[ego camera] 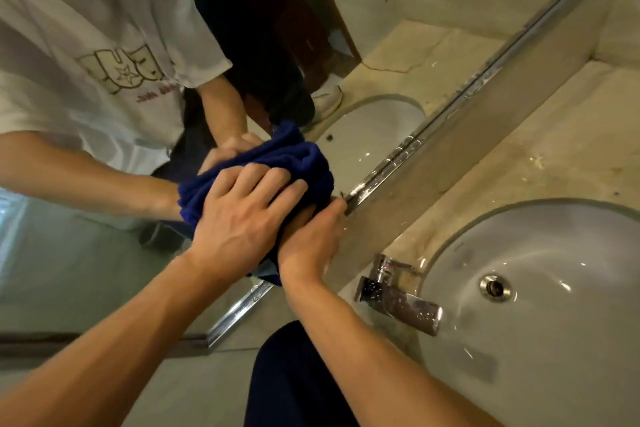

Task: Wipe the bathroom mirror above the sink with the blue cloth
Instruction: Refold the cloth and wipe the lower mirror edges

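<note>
The cloth was bunched into a thick blue wad and pressed against the mirror, low on the glass and just above the chrome trim that ran along its bottom edge. The left hand lay flat over the wad, fingers nearly straight and spread, pushing it onto the glass rather than clutching it. The right hand sat just beside and partly under the left, its fingers curled round the cloth's lower edge with the tips touching the trim; how much cloth it held was hidden by the left hand.

The wiping seemed to be under way, not finished. The cloth was at the lower edge, so this was probably a pass along the bottom strip. The glass showed no clear streaks or smears to tell cleaned from uncleaned, so what remained could not be read; much of the mirror lay outside the view. Water drops stood on the trim.

The wad's long axis ran roughly parallel to the trim, from lower left to upper right in the view, with its rounded, folded end pointing up and right along the edge.

Beyond the trim lay the stone counter, with the tap and sink near the right hand.
</note>
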Action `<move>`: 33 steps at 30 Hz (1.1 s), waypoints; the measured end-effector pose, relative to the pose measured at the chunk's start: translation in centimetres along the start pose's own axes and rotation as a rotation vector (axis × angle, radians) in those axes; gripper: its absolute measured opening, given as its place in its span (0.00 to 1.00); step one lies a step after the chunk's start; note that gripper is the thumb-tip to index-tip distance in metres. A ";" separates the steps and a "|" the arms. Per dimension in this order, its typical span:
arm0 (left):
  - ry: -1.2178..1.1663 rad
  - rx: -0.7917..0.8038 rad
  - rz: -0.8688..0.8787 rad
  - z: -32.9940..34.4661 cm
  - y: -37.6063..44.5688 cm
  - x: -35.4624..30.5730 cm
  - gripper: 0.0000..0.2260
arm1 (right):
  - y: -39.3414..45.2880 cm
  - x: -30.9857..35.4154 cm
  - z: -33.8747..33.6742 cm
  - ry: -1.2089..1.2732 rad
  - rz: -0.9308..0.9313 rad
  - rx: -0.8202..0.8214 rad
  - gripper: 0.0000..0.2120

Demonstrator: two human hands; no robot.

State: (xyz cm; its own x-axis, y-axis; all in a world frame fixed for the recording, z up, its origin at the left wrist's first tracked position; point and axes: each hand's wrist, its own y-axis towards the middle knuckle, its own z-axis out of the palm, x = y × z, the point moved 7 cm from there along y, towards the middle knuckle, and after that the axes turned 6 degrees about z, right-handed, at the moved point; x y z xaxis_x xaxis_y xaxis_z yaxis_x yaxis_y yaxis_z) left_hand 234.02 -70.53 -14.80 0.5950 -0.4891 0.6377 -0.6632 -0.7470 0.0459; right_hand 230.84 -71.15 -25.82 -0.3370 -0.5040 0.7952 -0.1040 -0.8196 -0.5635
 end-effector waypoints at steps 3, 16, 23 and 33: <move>-0.030 -0.048 -0.032 -0.5 -3.0 0.6 0.11 | -2.2 -3.4 2.2 0.221 0.313 0.112 0.15; -0.013 0.073 -0.204 -0.5 -13.7 0.9 0.13 | -7.6 -8.7 6.1 -0.060 0.315 0.365 0.08; -0.039 0.035 -0.342 -0.9 -14.7 0.7 0.10 | -7.4 -10.1 6.1 -0.009 0.463 0.473 0.07; -0.242 -0.027 -0.745 -2.2 -16.0 0.7 0.11 | -9.4 -8.1 6.2 0.194 0.520 0.495 0.07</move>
State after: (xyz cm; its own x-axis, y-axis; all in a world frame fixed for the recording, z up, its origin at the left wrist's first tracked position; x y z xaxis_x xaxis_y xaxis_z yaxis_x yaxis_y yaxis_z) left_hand 244.03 -57.88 -13.38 0.9678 0.0497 0.2468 -0.0597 -0.9071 0.4166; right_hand 240.35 -61.06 -25.53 -0.3915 -0.8408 0.3738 0.5320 -0.5383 -0.6536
